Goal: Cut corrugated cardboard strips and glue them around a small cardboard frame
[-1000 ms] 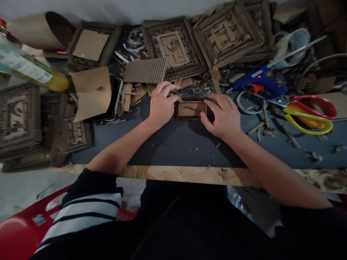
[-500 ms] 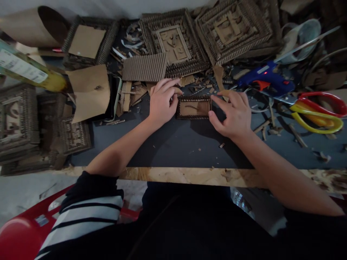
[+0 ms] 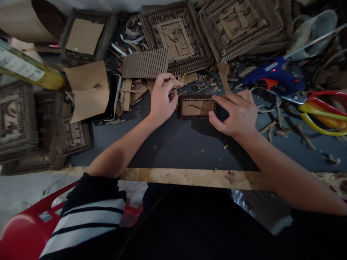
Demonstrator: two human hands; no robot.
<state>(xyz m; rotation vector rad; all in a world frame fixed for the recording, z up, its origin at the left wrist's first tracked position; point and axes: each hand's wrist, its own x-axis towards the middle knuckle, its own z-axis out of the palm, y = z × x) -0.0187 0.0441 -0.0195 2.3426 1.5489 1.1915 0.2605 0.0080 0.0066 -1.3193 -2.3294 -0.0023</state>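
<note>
Dark blue-grey surface (image 3: 173, 144), with a raw chipboard strip along its near edge, was littered with cardboard scraps. Small rectangular cardboard frame (image 3: 196, 107) lay flat near the middle of the surface, slightly toward the far edge.

Left hand (image 3: 162, 98) sat at the frame's left end, fingers curled; its grip was pinched on a small cardboard strip (image 3: 177, 83) at the frame's far-left corner. Right hand (image 3: 238, 112) was at the frame's right end, thumb against the near-right corner and index finger laid along the far edge; its grip was loose, fingers spread, steadying the frame rather than clenching it.

Toward the far edge: corrugated sheet (image 3: 145, 63), two large layered cardboard frames (image 3: 176, 38) (image 3: 240, 27), another frame with a plain panel (image 3: 84, 36). Toward the left edge: folded brown paper (image 3: 88, 90), a phone's edge (image 3: 116, 94) under it, stacked frames (image 3: 18, 122), a bottle (image 3: 29, 70). Toward the right edge: blue glue gun (image 3: 273, 77) with a red light lit, red-and-yellow scissors (image 3: 324, 110) just beside it.

Below the near edge: striped sleeve (image 3: 86, 216), red chair (image 3: 24, 231).
</note>
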